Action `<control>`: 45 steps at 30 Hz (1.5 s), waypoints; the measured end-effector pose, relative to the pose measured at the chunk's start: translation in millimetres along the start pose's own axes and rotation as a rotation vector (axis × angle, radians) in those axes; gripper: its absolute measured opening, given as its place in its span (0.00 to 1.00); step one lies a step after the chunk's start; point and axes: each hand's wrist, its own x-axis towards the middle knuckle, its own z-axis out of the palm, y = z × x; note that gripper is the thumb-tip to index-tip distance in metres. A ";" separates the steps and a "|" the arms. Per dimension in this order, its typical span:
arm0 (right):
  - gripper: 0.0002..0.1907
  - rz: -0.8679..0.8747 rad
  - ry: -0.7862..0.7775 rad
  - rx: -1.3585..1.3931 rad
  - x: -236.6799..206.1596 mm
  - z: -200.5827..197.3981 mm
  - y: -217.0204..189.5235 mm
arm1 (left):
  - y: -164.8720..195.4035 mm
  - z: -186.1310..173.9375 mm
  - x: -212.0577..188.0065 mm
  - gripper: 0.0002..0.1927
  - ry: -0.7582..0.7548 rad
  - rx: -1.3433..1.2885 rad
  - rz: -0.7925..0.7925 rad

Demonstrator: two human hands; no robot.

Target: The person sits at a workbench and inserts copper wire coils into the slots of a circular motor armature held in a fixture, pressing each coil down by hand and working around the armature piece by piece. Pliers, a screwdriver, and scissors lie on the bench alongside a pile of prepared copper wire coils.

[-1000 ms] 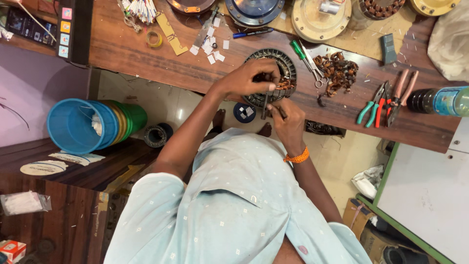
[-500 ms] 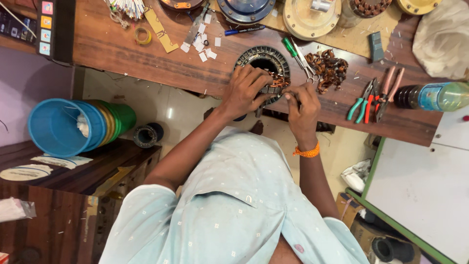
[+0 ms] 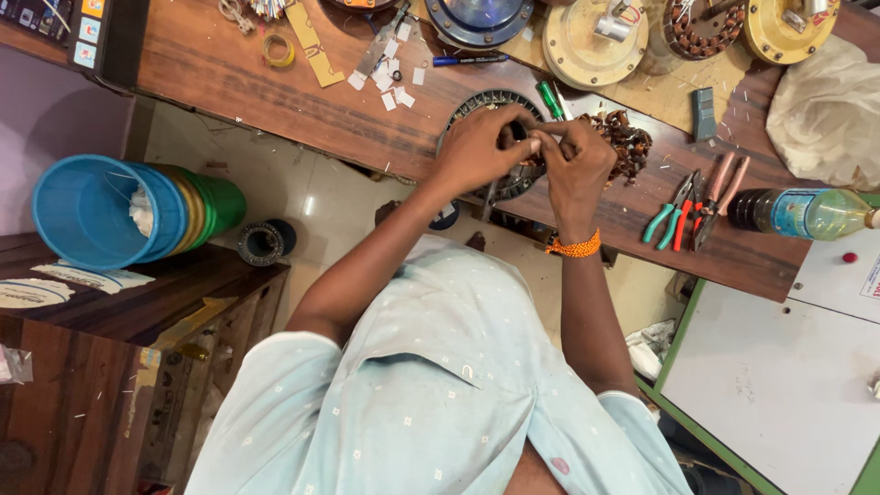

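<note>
- The left hand (image 3: 481,147) is laid over the round, dark stator (image 3: 477,105), its grip curled and pressed onto the ring's top.
- The right hand (image 3: 577,160), with an orange band (image 3: 574,247) at the wrist, is met fingertip to fingertip with the left; its grip is pinched together over the ring, though what is pinched cannot be made out.
- The stator is seen on the wooden counter (image 3: 229,101), close to its near edge, mostly hidden under both hands.
- A green-handled screwdriver (image 3: 551,99) is seen just beside the ring, and a heap of copper wire scraps (image 3: 628,142) lies just right of the hands.
- Pliers and cutters (image 3: 697,202) with teal, red and pink handles are laid further right, next to a plastic bottle (image 3: 807,213) lying on its side.
- Small white paper slips (image 3: 390,73) and a blue pen (image 3: 467,60) are scattered behind the ring.
- A stack of buckets (image 3: 128,211), blue outermost, is seen lying on the floor to the left.
</note>
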 end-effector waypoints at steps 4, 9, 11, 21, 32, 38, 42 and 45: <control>0.07 0.021 0.000 0.019 -4.0 -2.8 -9.4 | -9.4 -5.7 17.1 0.11 -0.177 -0.253 0.023; 0.07 -0.052 -0.095 0.047 -25.6 -10.6 -30.0 | -27.8 -33.3 19.3 0.08 -0.477 -0.467 0.225; 0.07 -0.054 -0.097 0.004 -40.0 -9.7 -38.2 | -29.6 -38.3 23.5 0.08 -0.549 -0.477 0.301; 0.05 -0.019 -0.052 0.076 -89.4 27.7 -8.3 | -23.9 -40.9 31.4 0.12 -0.580 -0.205 0.444; 0.05 -0.008 -0.022 0.098 -79.8 -22.5 7.4 | -22.7 4.6 -39.0 0.22 0.175 0.324 0.601; 0.03 -0.129 -0.015 0.073 -48.7 -15.0 -5.0 | -39.4 11.0 -34.8 0.23 0.205 0.327 0.644; 0.04 -0.100 -0.060 0.059 -29.6 -10.4 -5.2 | -33.9 6.2 -36.0 0.22 0.220 0.334 0.647; 0.05 -0.107 -0.070 0.041 -15.1 -6.8 -2.4 | -19.3 -0.2 -36.9 0.21 0.221 0.259 0.586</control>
